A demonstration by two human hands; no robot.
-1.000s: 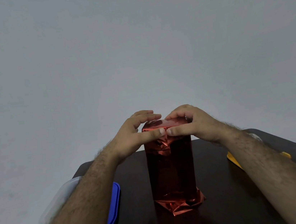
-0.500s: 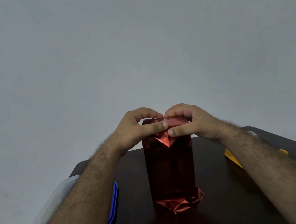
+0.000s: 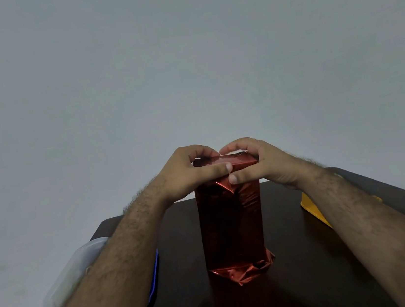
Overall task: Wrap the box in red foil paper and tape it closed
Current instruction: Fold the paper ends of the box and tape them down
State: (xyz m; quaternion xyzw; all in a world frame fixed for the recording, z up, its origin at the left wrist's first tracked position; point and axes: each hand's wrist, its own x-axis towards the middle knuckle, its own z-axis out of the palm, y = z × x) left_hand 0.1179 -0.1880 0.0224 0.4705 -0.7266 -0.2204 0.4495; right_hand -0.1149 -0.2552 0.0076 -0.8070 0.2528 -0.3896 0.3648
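— Both thumbs have slid down and closer since a second ago: the loose crumple of foil under the top edge is now folded into a small flattened point.

— Where's the box?

— The foil-wrapped box (image 3: 231, 226) stands upright at the middle of the dark table (image 3: 316, 280), with a crumpled skirt of red foil flaring at its foot, toward 6 o'clock.

— And the hands?

— The left hand (image 3: 188, 173) clasps the box top from 9 o'clock, fingers curled over the far edge, thumb laid across the near upper edge. The right hand (image 3: 262, 163) clasps it from 3 o'clock, fingers arched over the top, thumb pressing the folded point against the near face. Thumb tips nearly meet, left just above right.

— Anything else on the table?

— A blue-edged item (image 3: 154, 275) at 9 o'clock, mostly hidden by the left forearm, with a translucent plastic piece (image 3: 70, 271) beyond it at the table's edge. A yellow flat object (image 3: 311, 208) at 3 o'clock, partly behind the right forearm.
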